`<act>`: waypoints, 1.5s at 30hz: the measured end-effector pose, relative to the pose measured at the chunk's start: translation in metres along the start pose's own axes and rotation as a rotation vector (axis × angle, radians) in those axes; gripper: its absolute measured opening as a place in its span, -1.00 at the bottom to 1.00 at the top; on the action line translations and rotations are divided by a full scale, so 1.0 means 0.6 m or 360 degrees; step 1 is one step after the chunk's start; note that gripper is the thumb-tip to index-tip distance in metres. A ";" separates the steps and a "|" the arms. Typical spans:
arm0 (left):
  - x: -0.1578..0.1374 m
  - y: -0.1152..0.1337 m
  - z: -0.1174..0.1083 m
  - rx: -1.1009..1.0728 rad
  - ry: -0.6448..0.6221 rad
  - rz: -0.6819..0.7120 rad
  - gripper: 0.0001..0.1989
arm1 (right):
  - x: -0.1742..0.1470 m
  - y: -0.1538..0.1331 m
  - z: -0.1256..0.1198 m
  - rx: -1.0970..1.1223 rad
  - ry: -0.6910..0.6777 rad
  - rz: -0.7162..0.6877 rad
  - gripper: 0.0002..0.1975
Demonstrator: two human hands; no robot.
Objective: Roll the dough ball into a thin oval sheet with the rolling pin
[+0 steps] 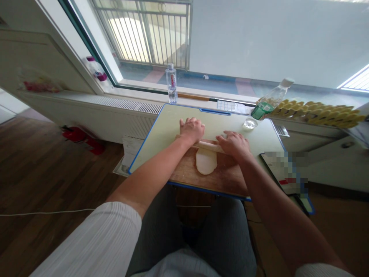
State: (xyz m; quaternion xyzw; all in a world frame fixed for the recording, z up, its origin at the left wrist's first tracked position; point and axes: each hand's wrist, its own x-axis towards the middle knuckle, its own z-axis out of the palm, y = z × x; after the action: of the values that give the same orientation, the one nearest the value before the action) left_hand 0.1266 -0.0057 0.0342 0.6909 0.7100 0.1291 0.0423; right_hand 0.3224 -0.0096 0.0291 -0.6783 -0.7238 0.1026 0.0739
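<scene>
A pale wooden rolling pin (210, 146) lies crosswise over the far end of a flattened oval of dough (206, 163). My left hand (192, 130) rests on the pin's left end, its fingers curled over it. At the other end my right hand (234, 144) presses down from above, the fingertips pointing away from me. Under the dough is a brown wooden board (184, 167), partly hidden by my forearms. The board lies on a pale, blue-edged table (157, 140).
A green-labelled plastic bottle (263, 107) leans at the table's back right. Another clear bottle (172, 86) stands near the window. On the right lies a dark-edged, partly blurred flat item (273, 167). Yellow stacked objects (317, 111) line the sill. A fire extinguisher (83, 139) is at left.
</scene>
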 end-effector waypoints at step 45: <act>-0.126 -0.013 0.001 0.0078 -0.0200 0.0195 -0.44 | -0.144 -0.007 0.013 -0.0218 0.0184 -0.0124 -0.32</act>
State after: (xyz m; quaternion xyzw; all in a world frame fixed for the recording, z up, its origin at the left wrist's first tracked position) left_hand 0.1226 -0.0807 0.0231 0.7407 0.6653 0.0704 0.0618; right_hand 0.3223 -0.0963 0.0255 -0.6579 -0.7495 0.0106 0.0729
